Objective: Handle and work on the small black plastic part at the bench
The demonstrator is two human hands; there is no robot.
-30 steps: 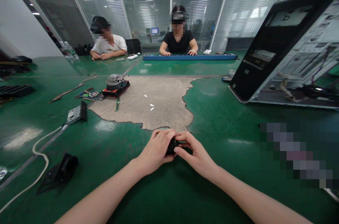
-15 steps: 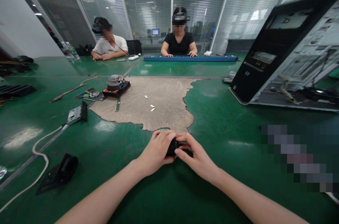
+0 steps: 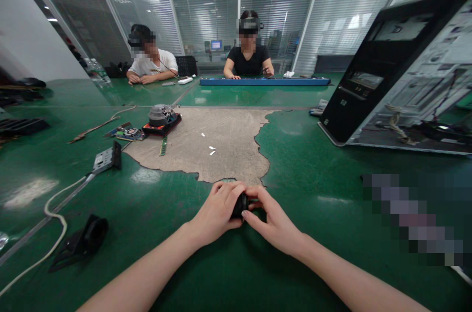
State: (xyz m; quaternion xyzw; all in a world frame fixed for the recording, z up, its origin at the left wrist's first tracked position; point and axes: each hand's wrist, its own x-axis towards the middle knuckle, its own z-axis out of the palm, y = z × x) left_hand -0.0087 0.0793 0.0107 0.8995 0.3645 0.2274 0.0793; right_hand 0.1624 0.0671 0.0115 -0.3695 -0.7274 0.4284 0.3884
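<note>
A small black rounded object (image 3: 240, 205) is held low over the green table between my hands; its kind I cannot make out, as fingers cover most of it. My left hand (image 3: 221, 208) wraps around its left side with the fingers over the top. From the right, my right hand (image 3: 270, 216) grips its edge, thumb in front and fingers behind. Beyond my fingertips lies a bare tan patch (image 3: 236, 150) where the green surface is torn away, with a few white scraps (image 3: 212, 148) on it.
An open computer case (image 3: 341, 100) stands at the right. Leftward are a cooling fan with heatsink (image 3: 162, 116), a memory stick (image 3: 163, 146), a metal bracket (image 3: 105, 158), a black plastic part (image 3: 83, 241) and a pale cable (image 3: 61, 216). Two people (image 3: 249, 59) sit across the table behind a blue bar (image 3: 265, 81).
My hands stay almost in place on the black object; my right thumb has shifted slightly left. Across the table, the person in black has lifted one hand a little.
</note>
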